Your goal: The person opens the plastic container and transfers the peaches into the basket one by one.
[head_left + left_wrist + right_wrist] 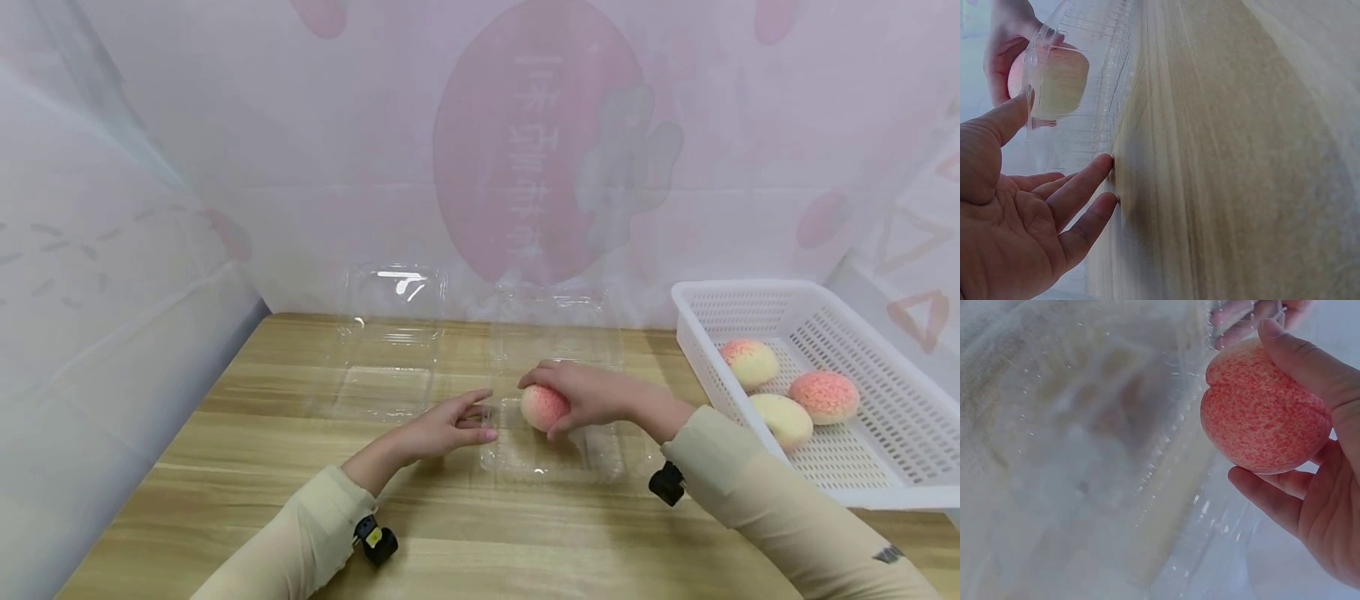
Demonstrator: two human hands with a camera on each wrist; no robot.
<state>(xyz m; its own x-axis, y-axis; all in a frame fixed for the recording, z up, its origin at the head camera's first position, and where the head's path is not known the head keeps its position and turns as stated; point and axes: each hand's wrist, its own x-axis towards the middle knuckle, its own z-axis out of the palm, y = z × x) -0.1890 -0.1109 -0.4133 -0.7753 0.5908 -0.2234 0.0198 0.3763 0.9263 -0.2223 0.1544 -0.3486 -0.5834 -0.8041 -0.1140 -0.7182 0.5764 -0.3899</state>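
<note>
A pink and cream peach (543,407) is gripped by my right hand (588,395), thumb on one side and fingers on the other. The right wrist view shows its speckled red skin and crease, the peach (1266,409) held between thumb and fingers. Under it lies a clear plastic clamshell box (517,458), lid raised toward the back. My left hand (442,427) is at the box's left side with fingers extended. In the left wrist view the thumb of the left hand (1022,219) reaches the box rim, and its fingertips are low beside the box wall.
A second clear clamshell box (382,392) stands with its lid up at the back left. On the right, a white perforated basket (900,375) contains a red peach (825,397) and two paler ones. A printed cloth (337,208) hangs behind the wooden table (240,467).
</note>
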